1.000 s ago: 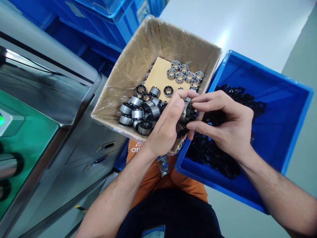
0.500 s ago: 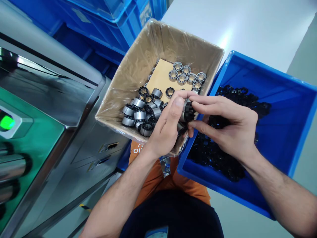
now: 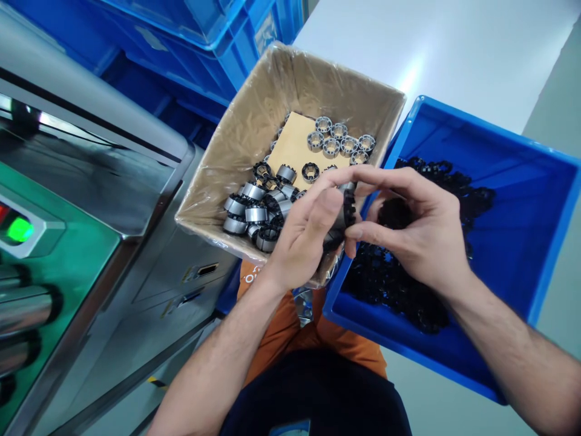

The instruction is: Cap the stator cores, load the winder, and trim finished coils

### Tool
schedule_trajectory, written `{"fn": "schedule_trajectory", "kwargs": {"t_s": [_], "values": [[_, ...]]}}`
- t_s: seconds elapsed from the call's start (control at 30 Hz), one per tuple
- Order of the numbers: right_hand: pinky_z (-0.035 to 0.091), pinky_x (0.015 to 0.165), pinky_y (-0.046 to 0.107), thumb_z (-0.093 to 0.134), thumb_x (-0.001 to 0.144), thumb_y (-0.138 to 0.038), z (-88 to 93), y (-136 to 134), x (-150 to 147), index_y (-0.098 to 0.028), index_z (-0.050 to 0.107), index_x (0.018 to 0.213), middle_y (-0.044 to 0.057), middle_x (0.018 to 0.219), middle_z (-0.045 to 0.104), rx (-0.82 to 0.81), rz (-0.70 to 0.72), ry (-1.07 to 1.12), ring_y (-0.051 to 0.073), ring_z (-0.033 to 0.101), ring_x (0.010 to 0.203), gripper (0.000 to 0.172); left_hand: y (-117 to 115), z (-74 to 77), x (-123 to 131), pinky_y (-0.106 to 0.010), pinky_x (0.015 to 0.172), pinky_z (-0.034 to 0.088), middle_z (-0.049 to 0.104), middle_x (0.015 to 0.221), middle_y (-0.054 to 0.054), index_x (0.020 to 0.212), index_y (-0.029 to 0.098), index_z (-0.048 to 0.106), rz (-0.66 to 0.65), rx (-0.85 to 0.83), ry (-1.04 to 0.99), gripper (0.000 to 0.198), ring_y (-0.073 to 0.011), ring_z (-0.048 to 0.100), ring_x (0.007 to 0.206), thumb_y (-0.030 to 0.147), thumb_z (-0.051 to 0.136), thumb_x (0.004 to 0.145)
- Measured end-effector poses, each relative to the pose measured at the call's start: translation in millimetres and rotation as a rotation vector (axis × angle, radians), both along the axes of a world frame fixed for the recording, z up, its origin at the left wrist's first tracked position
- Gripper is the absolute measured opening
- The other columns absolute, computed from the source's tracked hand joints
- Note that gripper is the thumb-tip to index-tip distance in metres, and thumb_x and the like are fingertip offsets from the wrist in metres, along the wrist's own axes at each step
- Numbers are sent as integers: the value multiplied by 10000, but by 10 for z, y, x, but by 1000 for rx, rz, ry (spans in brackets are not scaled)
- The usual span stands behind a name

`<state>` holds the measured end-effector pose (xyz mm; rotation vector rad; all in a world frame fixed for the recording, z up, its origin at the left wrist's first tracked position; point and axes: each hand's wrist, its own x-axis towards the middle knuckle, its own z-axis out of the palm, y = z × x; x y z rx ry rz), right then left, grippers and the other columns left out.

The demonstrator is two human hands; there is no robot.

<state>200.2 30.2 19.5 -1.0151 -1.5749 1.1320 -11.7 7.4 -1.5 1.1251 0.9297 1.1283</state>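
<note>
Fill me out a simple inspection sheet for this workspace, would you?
Surface: white table top behind the plastic-lined carton, with bright glare.
Job's things: one metal core with a black toothed end is in hand; other cores lie in the carton, black parts in the blue bin.
Clutter: a flat tan sheet among the cores.
Hands: left hand grips the metal core; right hand has fingertips at its black end, firmness unclear.
Cables: thin dark lines in the grey machine, possibly cables.
Surroundings: lit green light on the machine; blue crates beyond.
</note>
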Motion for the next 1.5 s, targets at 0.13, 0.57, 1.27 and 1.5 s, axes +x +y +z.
{"fn": "schedule_trajectory", "kwargs": {"t_s": [0.13,0.57,1.27,1.5], "values": [[754,759,401,1099,949,-462,87,55,60,-358,889,1357,21,1144,851,-99,-12,30,208,778,824,471,44,-16,29,-312,541,532,892,1023,-69,1012,246,686,109,5,-95,691,-185,776,668,920,616,1145],[652,619,276,792,1182,-601,54,-109,-43,-333,728,1341,31,1183,743,-284,144,155,165,694,799,318,33,78,53,-320,664,509,737,900,6,1016,262,789,93,247,243,254,-163,617,746,443,963,1054],[809,784,381,1127,926,-315,128,-59,-75,-323,933,1248,7,1071,928,-1,-28,109,206,871,808,376,6,-93,63,-320,482,533,677,806,14,1296,323,653,-34,-115,-192,597,-179,655,564,892,496,1206],[815,832,381,1157,869,-284,71,-19,-35,-321,990,1214,-7,1027,938,-25,76,105,218,895,859,385,0,-51,25,-307,526,539,726,906,-4,1345,341,651,-119,-126,-174,508,-163,623,601,827,571,1218]]}}
